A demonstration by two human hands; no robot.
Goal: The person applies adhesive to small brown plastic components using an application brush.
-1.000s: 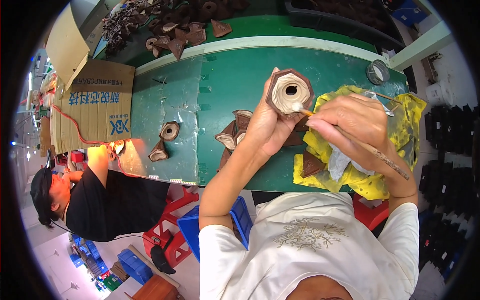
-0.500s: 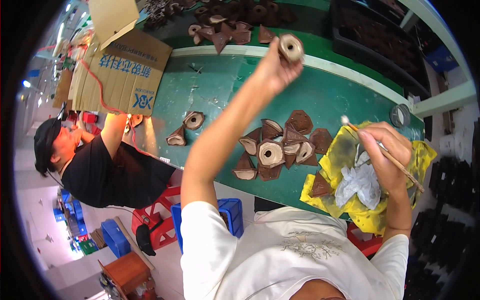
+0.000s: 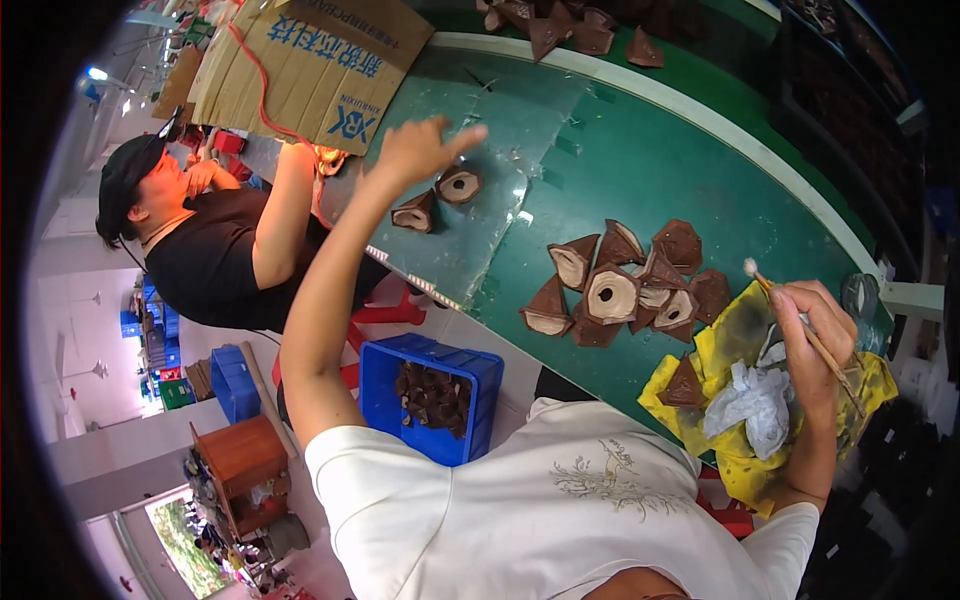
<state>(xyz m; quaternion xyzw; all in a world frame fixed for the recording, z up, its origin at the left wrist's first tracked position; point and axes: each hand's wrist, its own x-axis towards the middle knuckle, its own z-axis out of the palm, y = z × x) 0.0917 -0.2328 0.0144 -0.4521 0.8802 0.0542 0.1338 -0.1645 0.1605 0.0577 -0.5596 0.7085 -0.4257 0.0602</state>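
My left hand (image 3: 420, 150) is stretched out to the left over the green table (image 3: 640, 160), fingers apart and holding nothing. Just beyond it lie two brown cone-shaped leather pieces (image 3: 440, 198) on a clear plastic sheet. My right hand (image 3: 815, 345) grips a thin wooden brush (image 3: 800, 320) with its tip pointing up-left. It hovers over a yellow cloth (image 3: 735, 335) that holds a crumpled white rag (image 3: 750, 405) and one brown piece (image 3: 685, 385). A heap of brown pieces (image 3: 620, 285) lies between my hands.
A blue crate (image 3: 435, 395) of brown pieces stands on the floor below the table edge. A co-worker in a black shirt (image 3: 210, 260) sits at the left, beside a cardboard box (image 3: 310, 50). More brown pieces (image 3: 575, 30) lie at the far side. A round tin (image 3: 858, 295) sits at the right.
My left hand held a brown piece high up; now it is empty and reaching left. The view has swung left. My right hand still holds the brush over the yellow cloth.
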